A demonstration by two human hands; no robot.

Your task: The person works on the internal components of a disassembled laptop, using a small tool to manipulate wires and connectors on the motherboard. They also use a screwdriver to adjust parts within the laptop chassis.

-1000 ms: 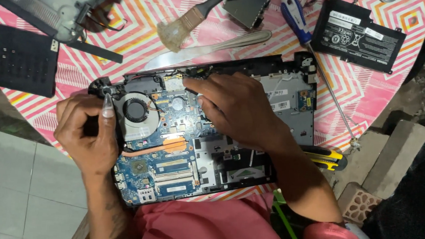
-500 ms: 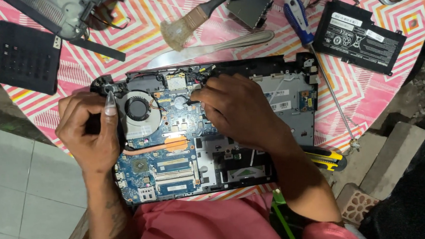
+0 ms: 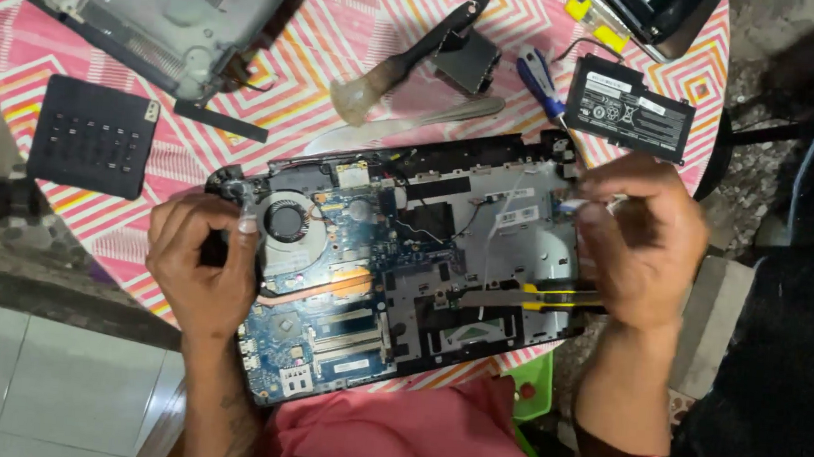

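- Left hand (image 3: 202,267) curled, its grip pressing the left edge of the opened black laptop base with blue circuit board (image 3: 394,275).
- Right hand (image 3: 640,245) pinches something small at the base's right edge; what, I cannot tell.
- Base lies on the pink zigzag-clothed bench (image 3: 344,43).
- Likely mid-disassembly; freeing parts needs a gentle pull.

The opened laptop base (image 3: 404,266) is the landmark: a matt black plastic frame around a glossy blue circuit board (image 3: 346,282), with a dull grey sheet-metal plate (image 3: 521,241) on its right half. A smooth copper-coloured metal heat pipe (image 3: 322,287) crosses the board below the black plastic fan (image 3: 285,220). Under the base lies a woven cloth in pink, orange and white zigzag (image 3: 344,43), matt in finish. Above the base, a black battery pack (image 3: 630,108) shows satin plastic with a paper-like label. Left of the base, a matt black ribbed plastic cover (image 3: 94,136). Above-left, a brushed grey metal-look panel (image 3: 155,10).
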